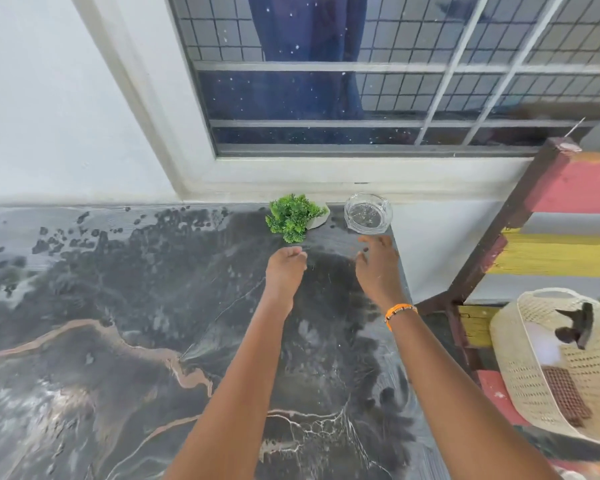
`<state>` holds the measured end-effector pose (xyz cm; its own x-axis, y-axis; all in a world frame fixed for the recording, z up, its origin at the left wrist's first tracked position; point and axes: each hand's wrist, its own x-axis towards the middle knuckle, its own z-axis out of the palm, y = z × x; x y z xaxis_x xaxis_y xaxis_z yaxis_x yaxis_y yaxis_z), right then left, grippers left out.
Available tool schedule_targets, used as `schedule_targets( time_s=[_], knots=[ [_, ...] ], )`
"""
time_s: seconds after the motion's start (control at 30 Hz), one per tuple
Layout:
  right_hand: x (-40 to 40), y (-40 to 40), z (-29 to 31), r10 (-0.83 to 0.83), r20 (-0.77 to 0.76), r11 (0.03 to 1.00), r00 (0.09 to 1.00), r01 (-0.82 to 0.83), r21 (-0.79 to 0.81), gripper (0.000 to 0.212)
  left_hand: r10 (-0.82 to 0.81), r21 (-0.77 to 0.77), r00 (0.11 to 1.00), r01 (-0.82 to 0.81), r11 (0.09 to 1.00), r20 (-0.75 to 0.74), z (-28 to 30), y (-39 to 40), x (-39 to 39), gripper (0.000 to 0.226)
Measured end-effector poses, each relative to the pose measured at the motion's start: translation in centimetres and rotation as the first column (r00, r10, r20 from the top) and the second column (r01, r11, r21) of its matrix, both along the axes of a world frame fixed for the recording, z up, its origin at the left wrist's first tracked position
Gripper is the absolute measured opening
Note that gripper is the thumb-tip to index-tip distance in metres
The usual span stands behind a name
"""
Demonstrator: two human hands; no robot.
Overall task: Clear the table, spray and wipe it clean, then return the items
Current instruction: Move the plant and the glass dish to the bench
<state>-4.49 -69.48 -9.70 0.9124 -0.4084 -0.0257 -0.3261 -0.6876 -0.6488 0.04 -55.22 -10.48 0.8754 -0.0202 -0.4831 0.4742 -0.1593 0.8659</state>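
Note:
A dark marbled table (125, 306) fills the lower left of the view. At its far right corner stand a small green plant in a pale pot (293, 216) and a clear glass ashtray (368, 213), side by side under the window. My left hand (286, 270) hovers just below the plant, fingers curled, holding nothing. My right hand (378, 268) is spread open just below the ashtray, not touching it; an orange bracelet sits on that wrist.
A barred window (361, 81) and white wall back the table. To the right stands a red, yellow and grey striped wooden bench (551, 258) with a woven cream basket (565, 368) holding a dark object, something white and a brown cloth.

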Motion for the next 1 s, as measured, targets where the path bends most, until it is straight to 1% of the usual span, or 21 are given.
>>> schedule_targets(
  time_s=[0.07, 0.1, 0.13, 0.2, 0.23, 0.3, 0.33, 0.37, 0.43, 0.47, 0.53, 0.57, 0.63, 0.7, 0.73, 0.83, 0.9, 1.0],
  knots=[
    [0.8, -0.5, 0.0, 0.031, -0.038, 0.997, 0.999, -0.034, -0.074, 0.047, -0.025, -0.195, 0.990, -0.003, 0.981, -0.141, 0.1, -1.4, 1.3, 0.029],
    [1.2, -0.7, 0.0, 0.045, -0.068, 0.994, 0.997, -0.052, -0.100, 0.052, -0.005, -0.276, 0.973, -0.061, 0.959, -0.231, 0.3, -2.0, 1.8, 0.026],
    [1.6, -0.9, -0.1, 0.056, -0.103, 0.990, 0.993, -0.069, -0.124, 0.055, 0.034, -0.320, 0.952, -0.136, 0.938, -0.303, 0.4, -2.5, 2.4, 0.021],
    [2.5, -1.2, -0.2, 0.077, -0.182, 0.979, 0.980, -0.109, -0.170, 0.060, 0.104, -0.344, 0.928, -0.235, 0.909, -0.359, 0.0, -3.2, 3.5, 0.017],
    [2.8, -1.3, -0.4, 0.088, -0.220, 0.972, 0.972, -0.132, -0.193, 0.062, 0.132, -0.355, 0.922, -0.269, 0.895, -0.364, 0.0, -3.5, 4.0, 0.024],
    [3.3, -1.5, -0.9, 0.101, -0.256, 0.957, 0.961, -0.165, -0.241, 0.061, 0.185, -0.348, 0.910, -0.321, 0.881, -0.371, -0.2, -4.0, 5.2, 0.047],
    [3.3, -1.5, -1.2, 0.102, -0.248, 0.952, 0.963, -0.167, -0.258, 0.058, 0.212, -0.329, 0.906, -0.340, 0.881, -0.367, -0.3, -4.4, 5.8, 0.052],
    [3.3, -1.6, -1.6, 0.095, -0.225, 0.953, 0.970, -0.154, -0.259, 0.052, 0.234, -0.309, 0.905, -0.350, 0.884, -0.356, -0.3, -4.6, 6.1, 0.052],
    [3.3, -1.6, -2.2, 0.055, -0.149, 0.966, 0.987, -0.090, -0.240, 0.035, 0.266, -0.297, 0.905, -0.368, 0.881, -0.333, -0.1, -5.1, 6.7, 0.045],
    [3.4, -1.8, -2.5, 0.031, -0.113, 0.969, 0.993, -0.057, -0.239, 0.031, 0.277, -0.291, 0.903, -0.375, 0.880, -0.328, -0.1, -5.4, 7.0, 0.045],
    [3.6, -2.3, -2.8, -0.024, -0.055, 0.971, 0.998, 0.010, -0.238, 0.028, 0.290, -0.275, 0.899, -0.384, 0.881, -0.329, -0.5, -6.0, 7.7, 0.060],
    [3.8, -2.6, -2.9, -0.062, -0.028, 0.970, 0.998, 0.054, -0.235, 0.027, 0.308, -0.238, 0.891, -0.395, 0.887, -0.333, -0.7, -6.2, 8.1, 0.065],
    [4.1, -3.3, -3.1, -0.171, 0.039, 0.965, 0.985, 0.175, -0.197, 0.023, 0.340, -0.173, 0.886, -0.406, 0.897, -0.317, -1.1, -6.7, 8.5, 0.066],
    [4.4, -3.8, -3.3, -0.282, 0.079, 0.954, 0.956, 0.289, -0.085, 0.022, 0.357, -0.152, 0.886, -0.412, 0.898, -0.295, -1.2, -6.9, 8.7, 0.060],
    [4.6, -4.0, -3.4, -0.330, 0.070, 0.943, 0.941, 0.332, -0.016, 0.024, 0.368, -0.147, 0.886, -0.419, 0.896, -0.283, -1.3, -7.0, 8.7, 0.057],
    [5.4, -4.7, -3.7, -0.439, -0.043, 0.888, 0.897, 0.441, 0.128, 0.032, 0.392, -0.136, 0.887, -0.431, 0.892, -0.245, -1.6, -7.0, 8.7, 0.054],
    [6.0, -5.1, -4.0, -0.487, -0.096, 0.844, 0.868, 0.496, 0.206, 0.034, 0.396, -0.100, 0.895, -0.422, 0.901, -0.205, -1.7, -6.7, 8.4, 0.053],
    [7.0, -5.6, -4.5, -0.535, -0.148, 0.771, 0.832, 0.552, 0.317, 0.031, 0.365, -0.025, 0.929, -0.367, 0.930, -0.061, -2.0, -6.1, 7.6, 0.047]
  ],
)
